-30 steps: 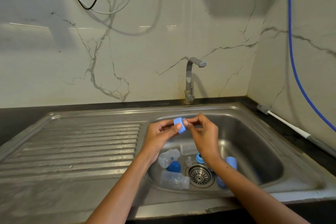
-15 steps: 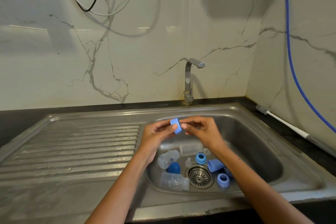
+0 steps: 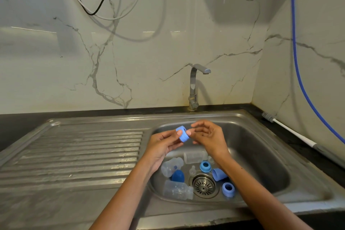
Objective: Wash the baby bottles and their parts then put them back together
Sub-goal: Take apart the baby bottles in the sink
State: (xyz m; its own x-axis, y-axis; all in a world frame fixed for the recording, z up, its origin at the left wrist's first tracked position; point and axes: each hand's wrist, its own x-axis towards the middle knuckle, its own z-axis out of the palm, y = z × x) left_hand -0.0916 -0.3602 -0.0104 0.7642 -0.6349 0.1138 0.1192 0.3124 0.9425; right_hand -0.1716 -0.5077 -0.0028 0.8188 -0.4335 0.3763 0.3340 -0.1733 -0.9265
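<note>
My left hand (image 3: 161, 148) pinches a light blue bottle collar ring (image 3: 182, 136) above the sink basin (image 3: 261, 155). My right hand (image 3: 210, 136) hovers just right of the ring, its fingers loosely curled and empty. Lying in the basin are three clear bottles (image 3: 171, 168) (image 3: 195, 157) (image 3: 177, 190), a dark blue dome cap (image 3: 178, 176), a clear nipple (image 3: 192, 171), a blue cap (image 3: 219, 173) and two more blue rings (image 3: 205, 166) (image 3: 228, 189).
The drain strainer (image 3: 203, 186) sits among the parts. The tap (image 3: 194, 87) stands behind the basin with no water running. A ribbed drainboard (image 3: 74, 155) lies to the left. A bottle brush (image 3: 291, 130) rests on the dark counter at right, below a blue hose (image 3: 302, 80).
Both hands drifted slightly left with the ring. My right hand's fingers have eased off the ring, which now stays with my left hand. The parts in the sink lie as before.
</note>
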